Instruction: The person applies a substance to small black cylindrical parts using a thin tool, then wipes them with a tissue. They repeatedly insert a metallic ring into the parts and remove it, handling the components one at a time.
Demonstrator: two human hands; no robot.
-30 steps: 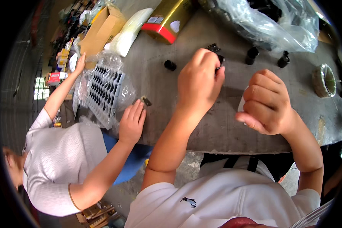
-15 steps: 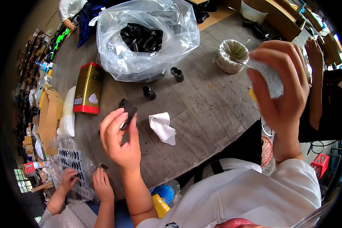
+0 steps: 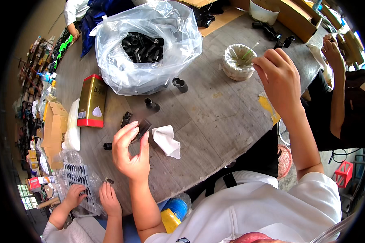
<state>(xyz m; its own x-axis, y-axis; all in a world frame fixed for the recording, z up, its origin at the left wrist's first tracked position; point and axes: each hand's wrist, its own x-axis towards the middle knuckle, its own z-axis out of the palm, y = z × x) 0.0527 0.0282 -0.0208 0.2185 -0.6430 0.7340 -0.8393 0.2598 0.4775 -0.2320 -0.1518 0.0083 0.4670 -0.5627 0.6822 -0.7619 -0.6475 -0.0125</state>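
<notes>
My left hand [image 3: 132,156] holds a short black cylindrical part [image 3: 143,127] between thumb and fingers, above the table. My right hand [image 3: 279,79] is closed in a pinch beside a plastic-lined cup [image 3: 238,73]. Its fingertips meet the end of a thin stick [image 3: 250,59] that leans out of the cup; most of it is hidden. Near my left hand stand or lie similar black parts [image 3: 152,105], one of them open-topped [image 3: 180,85], another right behind my fingers [image 3: 126,119]. A crumpled white cloth [image 3: 166,141] lies just right of my left hand.
A large clear bag [image 3: 109,60] of black parts stands at the back. Left of it are a gold-and-red tin [image 3: 92,101] and a cardboard box [image 3: 54,129]. A co-worker's hands [image 3: 109,198] are beside a tray [image 3: 78,178] at lower left. Another person [image 3: 338,93] sits at right.
My right hand has gone from widely spread fingers to a pinch at the stick by the cup. My left hand still holds the black part, now turned slightly. The view has shifted a little.
</notes>
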